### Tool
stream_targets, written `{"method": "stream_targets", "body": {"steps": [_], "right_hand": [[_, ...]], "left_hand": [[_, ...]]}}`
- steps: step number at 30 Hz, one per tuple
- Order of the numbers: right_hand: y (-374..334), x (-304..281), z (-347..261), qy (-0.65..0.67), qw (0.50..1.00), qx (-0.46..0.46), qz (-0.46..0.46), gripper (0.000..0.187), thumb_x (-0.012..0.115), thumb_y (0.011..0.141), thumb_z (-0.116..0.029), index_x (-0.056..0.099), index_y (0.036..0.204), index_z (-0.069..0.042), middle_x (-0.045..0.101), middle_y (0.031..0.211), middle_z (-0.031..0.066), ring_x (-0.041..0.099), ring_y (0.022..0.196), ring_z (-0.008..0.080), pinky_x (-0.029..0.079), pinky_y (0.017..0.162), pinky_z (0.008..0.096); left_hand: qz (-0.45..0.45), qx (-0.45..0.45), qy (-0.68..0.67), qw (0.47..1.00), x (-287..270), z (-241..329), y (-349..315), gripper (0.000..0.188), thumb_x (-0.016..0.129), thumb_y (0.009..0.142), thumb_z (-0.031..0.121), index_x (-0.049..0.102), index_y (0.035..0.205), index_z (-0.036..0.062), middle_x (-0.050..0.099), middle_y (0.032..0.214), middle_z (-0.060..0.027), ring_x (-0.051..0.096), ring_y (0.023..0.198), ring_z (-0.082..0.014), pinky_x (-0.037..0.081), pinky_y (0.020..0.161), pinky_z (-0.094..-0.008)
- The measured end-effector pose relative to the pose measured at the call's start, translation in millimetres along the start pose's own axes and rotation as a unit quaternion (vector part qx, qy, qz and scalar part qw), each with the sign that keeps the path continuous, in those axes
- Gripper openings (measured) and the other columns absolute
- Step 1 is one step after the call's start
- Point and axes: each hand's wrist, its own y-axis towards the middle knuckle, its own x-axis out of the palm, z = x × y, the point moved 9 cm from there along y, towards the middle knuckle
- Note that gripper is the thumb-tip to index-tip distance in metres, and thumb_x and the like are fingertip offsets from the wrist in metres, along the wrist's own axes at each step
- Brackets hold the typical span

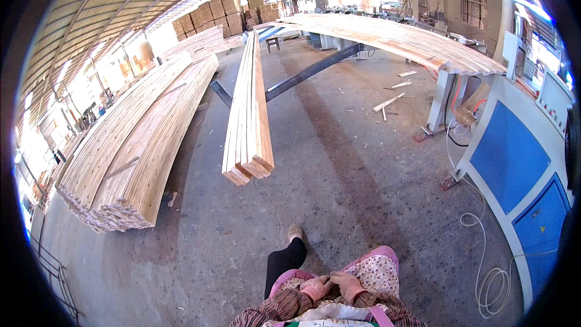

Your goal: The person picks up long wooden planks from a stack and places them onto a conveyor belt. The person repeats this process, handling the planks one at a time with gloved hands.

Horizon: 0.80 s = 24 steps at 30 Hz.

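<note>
The left hand (pixel 315 289) and right hand (pixel 348 286) meet, fingers bent, over the pink-edged, white floral cloth apron (pixel 378 269), nearer the person than the narrow stack of pale wooden boards (pixel 248 115); I cannot tell whether they grip anything.

At the frame's lower centre, the left hand (pixel 316 289) is close beside the right hand (pixel 347 286). Ahead, mid-frame, a board bundle (pixel 248 121) lies across a beam (pixel 327 69). Left of it is a board stack (pixel 130 157); at upper right, a row of boards (pixel 375 31). A cabinet (pixel 510 151) stands at the right edge, a hose (pixel 497 274) on the floor (pixel 339 194) before it. Wood piles (pixel 215 12) rise behind, upper left of centre.
</note>
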Motion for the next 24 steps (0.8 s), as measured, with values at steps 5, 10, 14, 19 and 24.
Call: {"method": "stream_targets", "body": {"steps": [5, 10, 14, 19, 24], "right_hand": [[-5, 0, -26, -0.151, 0.982, -0.113, 0.013, 0.033, 0.063, 0.093, -0.01, 0.075, 0.123, -0.008, 0.071, 0.13, 0.0164, 0.066, 0.123, 0.0351, 0.052, 0.106, 0.0375], [-4, 4, -20, -0.211, 0.972, -0.102, 0.017, 0.033, 0.06, 0.093, -0.005, 0.075, 0.122, -0.008, 0.071, 0.13, 0.0157, 0.067, 0.122, 0.0337, 0.052, 0.105, 0.0367], [-4, 3, -26, -0.187, 0.976, -0.112, -0.02, 0.034, 0.058, 0.093, -0.004, 0.075, 0.122, -0.009, 0.071, 0.13, 0.0153, 0.068, 0.119, 0.0332, 0.053, 0.102, 0.0362], [-4, 5, -27, -0.272, 0.95, -0.152, -0.022, 0.031, 0.062, 0.096, -0.015, 0.075, 0.123, -0.007, 0.072, 0.123, 0.0153, 0.068, 0.113, 0.0301, 0.051, 0.101, 0.0338], [2, 1, 1, -0.057, 0.998, -0.013, -0.012, 0.036, 0.066, 0.098, -0.022, 0.073, 0.126, -0.001, 0.074, 0.123, 0.0147, 0.067, 0.115, 0.0268, 0.05, 0.102, 0.0333]], "left_hand": [[0.003, -0.043, -0.013, 0.999, 1, -7, -2, 0.065, 0.038, 0.107, 0.063, 0.064, 0.143, 0.0151, 0.071, 0.134, -0.022, 0.067, 0.124, -0.0431, 0.05, 0.107, -0.0538], [0.016, -0.005, 0.001, 1.0, 8, -10, 5, 0.062, 0.039, 0.107, 0.06, 0.063, 0.143, 0.0156, 0.071, 0.134, -0.022, 0.068, 0.123, -0.0423, 0.052, 0.104, -0.0534], [0.012, 0.003, 0.028, 1.0, 19, -21, 13, 0.055, 0.04, 0.108, 0.053, 0.06, 0.143, 0.0157, 0.069, 0.137, -0.0211, 0.068, 0.121, -0.0425, 0.055, 0.099, -0.0531], [0.006, 0.053, 0.047, 0.997, 13, -8, 7, 0.059, 0.04, 0.108, 0.057, 0.059, 0.146, 0.0165, 0.067, 0.141, -0.0215, 0.066, 0.125, -0.0435, 0.053, 0.102, -0.0543], [-0.012, 0.015, 0.03, 0.999, 5, -1, 0, 0.063, 0.039, 0.107, 0.061, 0.058, 0.149, 0.0175, 0.067, 0.141, -0.0222, 0.065, 0.127, -0.0431, 0.052, 0.104, -0.0537]]}}
